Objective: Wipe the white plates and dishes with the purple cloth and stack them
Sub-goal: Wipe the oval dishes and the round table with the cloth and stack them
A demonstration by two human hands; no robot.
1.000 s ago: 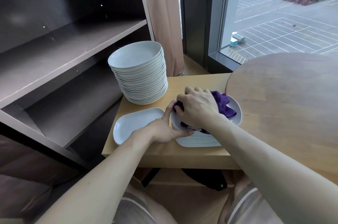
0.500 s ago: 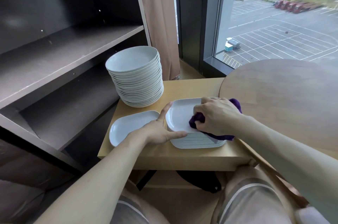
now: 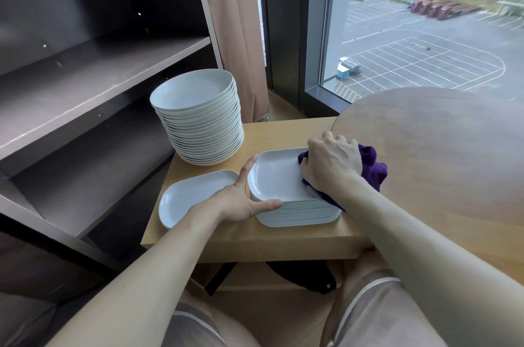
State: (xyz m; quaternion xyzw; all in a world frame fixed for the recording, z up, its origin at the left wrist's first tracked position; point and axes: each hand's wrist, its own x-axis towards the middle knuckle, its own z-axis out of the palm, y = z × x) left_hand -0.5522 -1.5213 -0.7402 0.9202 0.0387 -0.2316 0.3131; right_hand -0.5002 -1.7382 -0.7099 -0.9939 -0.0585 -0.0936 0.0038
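Note:
A stack of white square plates [image 3: 279, 179] sits on the small wooden table [image 3: 286, 131]. My right hand [image 3: 330, 163] grips the purple cloth [image 3: 371, 166] and presses it on the right side of the top plate. My left hand [image 3: 241, 199] steadies the stack at its left corner, thumb and forefinger spread straight along the edges. A single white dish [image 3: 188, 195] lies flat to the left of the stack. A tall pile of round white plates [image 3: 198, 117] stands behind it.
A dark shelf unit [image 3: 93, 69] runs along the left. A round wooden tabletop [image 3: 442, 154] overlaps the small table on the right. A curtain [image 3: 238, 34] and a window [image 3: 425, 20] are behind. My knees are below the table's front edge.
My right hand has dragged the cloth from the left part of the top plate over to its right side. The left hand has stayed at the stack's left corner.

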